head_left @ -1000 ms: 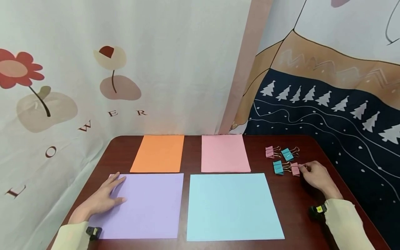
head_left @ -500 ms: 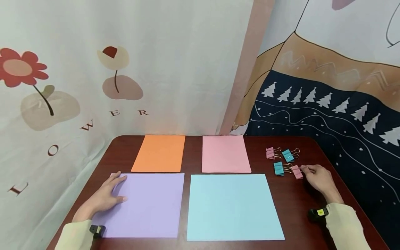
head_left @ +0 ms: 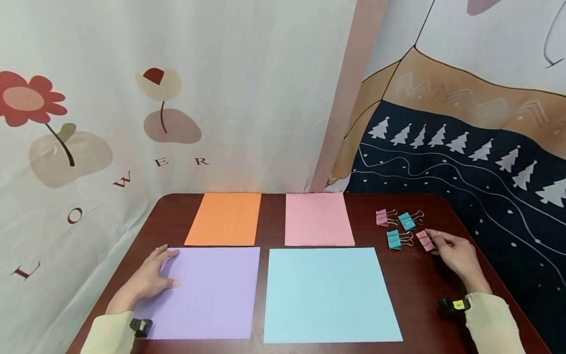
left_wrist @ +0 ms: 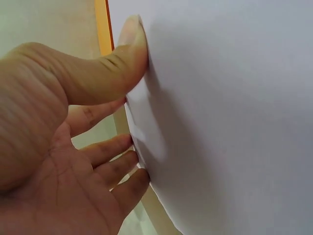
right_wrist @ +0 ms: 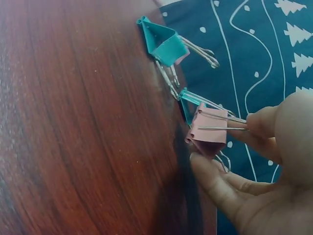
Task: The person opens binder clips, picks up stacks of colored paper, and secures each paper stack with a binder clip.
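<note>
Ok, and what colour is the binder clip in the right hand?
The binder clip in the right hand is pink, showing best in the right wrist view.

A curtained corner of some room: flower-printed curtain (head_left: 256,98) behind the table (head_left: 415,295)'s far edge, tree-printed cloth (head_left: 442,164) at its right.
</note>
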A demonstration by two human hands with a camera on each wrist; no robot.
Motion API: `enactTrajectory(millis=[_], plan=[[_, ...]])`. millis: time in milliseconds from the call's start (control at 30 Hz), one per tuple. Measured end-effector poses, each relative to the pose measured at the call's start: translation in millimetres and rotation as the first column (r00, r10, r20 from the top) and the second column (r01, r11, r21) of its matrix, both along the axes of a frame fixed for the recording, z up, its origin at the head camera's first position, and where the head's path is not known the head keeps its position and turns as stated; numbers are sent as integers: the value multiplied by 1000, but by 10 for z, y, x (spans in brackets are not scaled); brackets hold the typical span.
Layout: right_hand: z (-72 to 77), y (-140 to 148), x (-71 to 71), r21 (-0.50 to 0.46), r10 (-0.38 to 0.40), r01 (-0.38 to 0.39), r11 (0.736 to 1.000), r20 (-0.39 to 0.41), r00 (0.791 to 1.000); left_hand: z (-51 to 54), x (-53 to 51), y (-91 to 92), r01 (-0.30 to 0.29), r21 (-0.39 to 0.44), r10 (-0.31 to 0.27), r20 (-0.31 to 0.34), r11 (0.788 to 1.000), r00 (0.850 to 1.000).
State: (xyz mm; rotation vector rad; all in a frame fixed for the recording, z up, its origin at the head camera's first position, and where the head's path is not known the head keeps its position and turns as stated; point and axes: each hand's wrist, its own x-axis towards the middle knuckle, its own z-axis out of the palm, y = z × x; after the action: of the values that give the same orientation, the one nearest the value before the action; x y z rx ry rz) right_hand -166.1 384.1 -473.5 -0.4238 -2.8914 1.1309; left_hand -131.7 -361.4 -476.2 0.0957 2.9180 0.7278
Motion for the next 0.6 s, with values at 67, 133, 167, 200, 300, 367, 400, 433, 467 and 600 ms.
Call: enactTrajectory(millis=[67, 133, 167, 200, 300, 367, 400, 433, 467, 600], plan=[[3, -4, 8, -26, 5, -6, 1000, -24, 1000, 8, 2, 2, -15, -19, 15, 2, 1000, 1000], [15, -4, 16, -45, -4, 2, 999, -29, 1000, 21, -3, 6, -36, -32, 36, 9, 999, 999], [23, -5, 19, -51, -14, 13, 999, -24, 1000, 33, -7, 9, -48, -37, 48, 14, 998, 999], [30, -6, 22, -59, -25, 24, 998, -16, 1000, 43, -11, 12, -60, -41, 61, 20, 997, 998], [45, -6, 27, -89, -54, 54, 995, 1, 999, 73, -23, 16, -99, -70, 102, 40, 993, 994], [47, -9, 28, -122, -66, 65, 990, -4, 998, 99, -26, 17, -130, -99, 136, 57, 987, 989], [47, -10, 30, -147, -66, 64, 987, -15, 998, 109, -27, 17, -148, -116, 157, 71, 982, 985], [46, -10, 32, -174, -64, 58, 983, -27, 998, 124, -30, 19, -167, -134, 180, 86, 977, 980], [44, -8, 35, -200, -61, 52, 978, -41, 997, 141, -33, 22, -191, -149, 207, 104, 970, 973], [40, 3, 55, -260, -50, 26, 965, -86, 995, 202, -43, 40, -287, -187, 321, 182, 939, 930]])
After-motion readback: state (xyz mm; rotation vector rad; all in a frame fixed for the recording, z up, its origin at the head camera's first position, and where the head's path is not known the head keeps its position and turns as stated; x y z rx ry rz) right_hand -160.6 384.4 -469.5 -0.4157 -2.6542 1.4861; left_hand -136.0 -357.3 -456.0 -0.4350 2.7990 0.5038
